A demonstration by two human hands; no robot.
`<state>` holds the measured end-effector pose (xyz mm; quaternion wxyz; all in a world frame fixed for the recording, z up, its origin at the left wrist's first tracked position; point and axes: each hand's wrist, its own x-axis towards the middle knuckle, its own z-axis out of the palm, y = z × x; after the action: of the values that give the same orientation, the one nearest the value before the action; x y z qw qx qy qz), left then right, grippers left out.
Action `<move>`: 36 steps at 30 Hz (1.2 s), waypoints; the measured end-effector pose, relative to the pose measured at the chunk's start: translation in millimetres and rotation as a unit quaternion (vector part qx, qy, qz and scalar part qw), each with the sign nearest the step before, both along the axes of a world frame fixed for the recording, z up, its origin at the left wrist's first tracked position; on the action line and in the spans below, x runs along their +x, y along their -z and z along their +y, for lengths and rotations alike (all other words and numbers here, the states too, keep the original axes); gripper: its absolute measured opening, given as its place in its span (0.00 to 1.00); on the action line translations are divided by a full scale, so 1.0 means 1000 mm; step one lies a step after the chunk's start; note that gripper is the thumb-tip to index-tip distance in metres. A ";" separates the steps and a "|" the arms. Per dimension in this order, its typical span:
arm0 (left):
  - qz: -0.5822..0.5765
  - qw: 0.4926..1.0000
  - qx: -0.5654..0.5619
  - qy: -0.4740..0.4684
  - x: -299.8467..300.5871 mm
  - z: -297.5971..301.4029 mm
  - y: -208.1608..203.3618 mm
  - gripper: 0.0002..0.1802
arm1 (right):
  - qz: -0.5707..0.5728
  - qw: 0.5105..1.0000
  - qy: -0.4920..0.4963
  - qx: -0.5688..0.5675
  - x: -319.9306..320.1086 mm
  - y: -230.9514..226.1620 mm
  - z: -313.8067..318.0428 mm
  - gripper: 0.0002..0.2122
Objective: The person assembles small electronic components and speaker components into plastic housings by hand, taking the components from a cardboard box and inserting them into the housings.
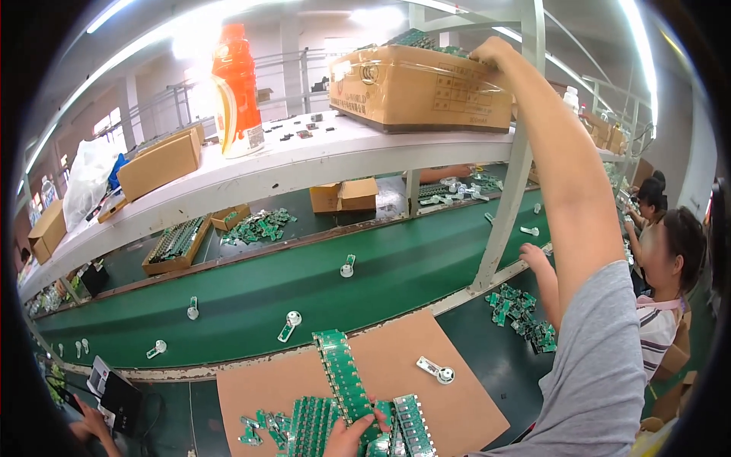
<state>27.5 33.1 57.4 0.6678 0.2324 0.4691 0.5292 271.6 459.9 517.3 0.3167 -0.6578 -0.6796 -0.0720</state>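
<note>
My left hand (352, 436) grips a long green circuit board panel (342, 373) that stands up at a tilt above the brown cardboard sheet. More green board panels (311, 423) lie beside this hand, and another panel (413, 426) leans to its right. Small loose boards (263, 426) are scattered at the left. My right arm stretches up to the shelf, and my right hand (493, 52) is at the rim of a cardboard box (426, 87) heaped with green boards (415, 38); its fingers are mostly hidden. A white round part with a small board (436, 371) lies on the cardboard sheet (457, 404).
A green conveyor belt (251, 293) carries several white parts with boards. Above it runs a white shelf (304, 156) with an orange bottle (238, 91); its post (502, 213) stands by my right arm. Co-workers sit at the right, near a board pile (521, 316).
</note>
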 end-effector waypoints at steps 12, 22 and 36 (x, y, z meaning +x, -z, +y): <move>0.005 1.000 0.009 -0.010 -0.002 -0.002 0.004 0.13 | -0.016 0.996 0.054 0.062 -0.019 0.001 0.005 0.21; 0.026 1.000 0.012 0.007 -0.004 0.002 0.007 0.11 | 0.165 0.931 0.091 0.312 -0.016 -0.008 -0.020 0.15; 0.011 0.999 -0.001 0.035 -0.003 -0.023 0.011 0.20 | 0.278 0.730 -0.108 0.615 0.025 -0.060 -0.119 0.09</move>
<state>24.3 10.6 46.1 0.6809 0.2542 0.4686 0.5022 296.9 340.9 577.5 0.8322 -0.2323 -0.4347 -0.2540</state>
